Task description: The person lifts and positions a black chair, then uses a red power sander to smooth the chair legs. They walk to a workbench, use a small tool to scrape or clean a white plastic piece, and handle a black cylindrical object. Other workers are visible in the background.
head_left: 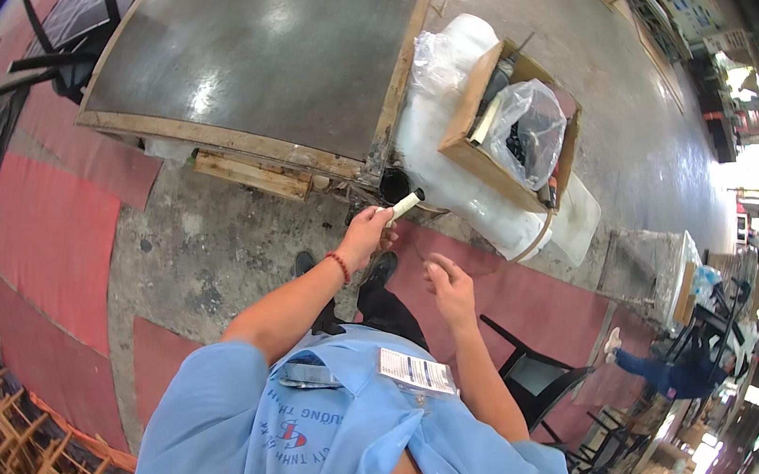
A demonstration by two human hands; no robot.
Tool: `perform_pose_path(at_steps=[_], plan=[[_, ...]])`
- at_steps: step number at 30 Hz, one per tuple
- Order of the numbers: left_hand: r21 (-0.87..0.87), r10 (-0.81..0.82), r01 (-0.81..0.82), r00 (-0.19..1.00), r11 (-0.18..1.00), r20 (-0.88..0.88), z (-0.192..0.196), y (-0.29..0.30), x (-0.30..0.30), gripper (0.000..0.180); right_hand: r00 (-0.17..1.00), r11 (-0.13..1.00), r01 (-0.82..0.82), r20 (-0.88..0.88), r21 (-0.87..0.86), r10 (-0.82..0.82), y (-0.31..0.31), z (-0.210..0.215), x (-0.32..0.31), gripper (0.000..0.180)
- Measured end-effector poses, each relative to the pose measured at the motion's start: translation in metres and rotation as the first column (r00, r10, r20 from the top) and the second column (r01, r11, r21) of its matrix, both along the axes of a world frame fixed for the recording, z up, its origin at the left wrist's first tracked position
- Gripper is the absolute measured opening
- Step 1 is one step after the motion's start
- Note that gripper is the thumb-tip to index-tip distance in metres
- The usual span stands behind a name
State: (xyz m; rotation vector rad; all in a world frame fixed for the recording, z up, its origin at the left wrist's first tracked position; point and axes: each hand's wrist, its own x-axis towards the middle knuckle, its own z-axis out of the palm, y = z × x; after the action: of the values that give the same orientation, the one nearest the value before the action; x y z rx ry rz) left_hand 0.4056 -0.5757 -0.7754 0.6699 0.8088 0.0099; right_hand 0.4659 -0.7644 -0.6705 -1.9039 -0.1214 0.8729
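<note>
My left hand (pixel 366 233) is closed around a short white stick-like object (pixel 405 206) with a dark tip, held out in front of me near the corner of a big dark worktable (pixel 261 42). A red bead bracelet sits on that wrist. My right hand (pixel 450 282) hovers lower and to the right, fingers loosely curled and apart, holding nothing that I can see. Both hands are above the concrete floor and my dark shoes (pixel 383 266).
A cardboard box (pixel 469 125) with a plastic bag (pixel 527 127) of dark items rests on a white foam roll (pixel 462 181) beside the table. A black chair (pixel 534 365) stands at my right. Another person (pixel 680 373) crouches farther right. Wooden frames (pixel 7 419) are stacked at lower left.
</note>
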Motion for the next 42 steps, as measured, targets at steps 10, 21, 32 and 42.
perform_pose_path(at_steps=[10,21,32,42], plan=[[-0.284,-0.095,0.162,0.967,0.945,0.236,0.079,-0.032,-0.034,0.034,0.927,0.864,0.262,-0.361,0.429,-0.103,0.039,0.005,0.006,0.036],[-0.361,-0.108,0.222,0.945,0.906,0.310,0.080,-0.068,-0.035,0.039,0.866,0.794,0.343,-0.497,0.503,-0.059,0.011,0.018,0.012,0.035],[-0.072,-0.343,0.347,0.937,0.935,0.065,0.090,-0.084,-0.046,0.037,0.894,0.796,0.345,-0.433,0.497,-0.116,-0.021,-0.006,0.002,0.026],[0.585,-0.521,0.407,0.853,0.701,0.031,0.089,-0.045,-0.099,0.038,0.808,0.767,0.538,-0.472,0.348,-0.353,-0.002,-0.027,-0.093,0.034]])
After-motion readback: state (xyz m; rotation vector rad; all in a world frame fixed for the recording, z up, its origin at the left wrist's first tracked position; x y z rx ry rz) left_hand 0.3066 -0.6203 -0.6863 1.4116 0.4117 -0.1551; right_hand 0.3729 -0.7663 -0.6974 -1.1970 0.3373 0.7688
